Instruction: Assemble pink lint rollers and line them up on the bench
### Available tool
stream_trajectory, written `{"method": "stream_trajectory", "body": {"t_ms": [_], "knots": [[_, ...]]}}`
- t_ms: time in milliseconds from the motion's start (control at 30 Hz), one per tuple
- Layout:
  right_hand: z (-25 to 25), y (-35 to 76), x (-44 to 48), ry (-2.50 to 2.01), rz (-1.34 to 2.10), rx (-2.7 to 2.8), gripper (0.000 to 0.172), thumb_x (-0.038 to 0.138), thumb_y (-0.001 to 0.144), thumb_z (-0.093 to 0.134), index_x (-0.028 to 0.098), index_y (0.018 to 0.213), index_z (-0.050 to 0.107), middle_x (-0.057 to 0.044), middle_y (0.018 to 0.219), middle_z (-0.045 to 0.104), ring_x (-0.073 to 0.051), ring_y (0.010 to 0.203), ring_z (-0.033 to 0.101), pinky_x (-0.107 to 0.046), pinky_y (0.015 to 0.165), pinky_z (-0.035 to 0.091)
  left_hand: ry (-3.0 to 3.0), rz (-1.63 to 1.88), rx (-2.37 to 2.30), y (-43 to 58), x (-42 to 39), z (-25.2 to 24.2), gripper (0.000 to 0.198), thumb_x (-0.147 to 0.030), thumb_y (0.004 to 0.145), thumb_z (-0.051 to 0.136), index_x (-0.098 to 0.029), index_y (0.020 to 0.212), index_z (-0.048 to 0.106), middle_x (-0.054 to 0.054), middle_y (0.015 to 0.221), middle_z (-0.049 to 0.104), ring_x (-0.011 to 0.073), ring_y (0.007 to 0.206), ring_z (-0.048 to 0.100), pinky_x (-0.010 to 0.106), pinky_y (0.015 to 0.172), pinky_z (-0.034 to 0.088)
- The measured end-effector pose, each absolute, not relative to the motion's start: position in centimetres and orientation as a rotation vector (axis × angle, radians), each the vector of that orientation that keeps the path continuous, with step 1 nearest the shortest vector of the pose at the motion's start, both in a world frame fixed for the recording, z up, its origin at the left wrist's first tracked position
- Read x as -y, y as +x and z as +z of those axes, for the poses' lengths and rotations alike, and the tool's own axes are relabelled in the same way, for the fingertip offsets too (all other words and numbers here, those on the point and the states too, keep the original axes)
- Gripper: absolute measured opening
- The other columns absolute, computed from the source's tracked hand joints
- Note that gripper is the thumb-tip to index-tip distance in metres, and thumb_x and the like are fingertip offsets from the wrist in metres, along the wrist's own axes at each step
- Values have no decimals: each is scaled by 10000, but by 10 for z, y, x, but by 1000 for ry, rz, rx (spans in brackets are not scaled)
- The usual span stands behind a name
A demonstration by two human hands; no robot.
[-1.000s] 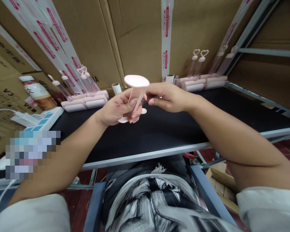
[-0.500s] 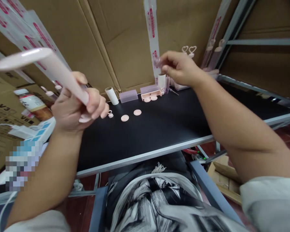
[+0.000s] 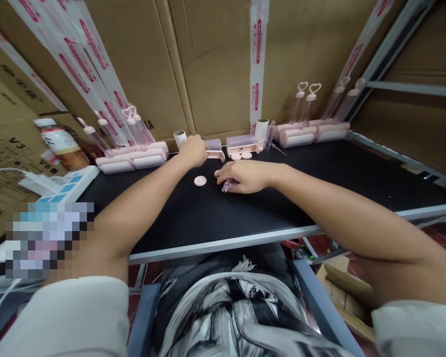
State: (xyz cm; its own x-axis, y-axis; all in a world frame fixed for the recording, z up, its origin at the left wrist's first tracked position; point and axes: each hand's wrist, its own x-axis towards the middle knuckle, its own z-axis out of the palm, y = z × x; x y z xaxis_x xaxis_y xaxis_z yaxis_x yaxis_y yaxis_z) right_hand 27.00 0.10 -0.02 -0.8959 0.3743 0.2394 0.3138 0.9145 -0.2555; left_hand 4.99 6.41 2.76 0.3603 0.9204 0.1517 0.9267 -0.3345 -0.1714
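Note:
At the back of the black table, my left hand (image 3: 194, 151) is closed at the left end of a long pink bracket-shaped piece (image 3: 216, 155), whose other end it leaves showing. That piece lies in front of a translucent purple block (image 3: 212, 144). A white cardboard tube (image 3: 179, 139) stands just behind this hand. My right hand (image 3: 247, 176) is low over the tabletop, its fingers pinched on a small clear purplish plastic piece (image 3: 228, 185). A pink disc (image 3: 217, 173) is partly hidden by its fingertips. Another pink disc (image 3: 200, 181) lies flat between the hands.
A second pink bracket (image 3: 245, 148) with small discs, a purple block (image 3: 241, 140) and a white tube (image 3: 261, 130) stand at the back. Pink rolls (image 3: 297, 136) with heart-topped wands (image 3: 311, 101) stand right; similar rolls (image 3: 148, 156), a bottle (image 3: 61, 144) and a power strip (image 3: 69, 186) are left.
My left hand has carried the long pink piece from up close down to the back of the table. My right hand has come down and nearer with the clear plastic piece.

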Motion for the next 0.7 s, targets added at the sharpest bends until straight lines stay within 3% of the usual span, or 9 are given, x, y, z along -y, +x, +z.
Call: {"method": "stream_trajectory", "body": {"t_ms": [267,400,500,600,700], "knots": [[-12,263,-6,-605,299,2833,277,181,872,767,217,1137,838,-100,1229,835,-290,1103,799,-401,998,576,-2400,68,1646,52,-72,19,446,-287,1017,566,-98,1348,797,263,1418,703,408,1336,596,501,1116,452],[-17,262,-13,-620,323,2803,324,214,886,753,223,1202,823,-89,1243,831,-282,1066,804,-400,978,574,-2400,51,1581,47,-59,33,481,-320,1024,545,-131,1403,771,229,1426,702,380,1316,620,463,1090,461],[-20,261,-20,-663,367,2775,326,206,879,734,234,1191,824,-67,1212,836,-277,1069,803,-400,987,570,-2477,111,1493,39,-34,49,431,-301,1010,529,-194,1299,830,164,1312,782,356,1234,681,444,1033,476],[-22,259,-28,-737,391,2751,351,196,864,730,219,1202,820,-86,1251,831,-311,1187,787,-426,1039,562,-2543,300,1393,30,5,54,378,-276,1005,511,-236,1138,862,122,1237,823,356,1196,706,479,1044,458],[-23,257,-35,-758,392,2746,381,191,872,725,181,1245,800,-134,1305,819,-350,1425,682,-449,1118,538,-2601,395,1375,23,41,41,459,-383,1088,424,-200,1219,824,167,1296,808,388,1256,684,566,1109,421]]}}
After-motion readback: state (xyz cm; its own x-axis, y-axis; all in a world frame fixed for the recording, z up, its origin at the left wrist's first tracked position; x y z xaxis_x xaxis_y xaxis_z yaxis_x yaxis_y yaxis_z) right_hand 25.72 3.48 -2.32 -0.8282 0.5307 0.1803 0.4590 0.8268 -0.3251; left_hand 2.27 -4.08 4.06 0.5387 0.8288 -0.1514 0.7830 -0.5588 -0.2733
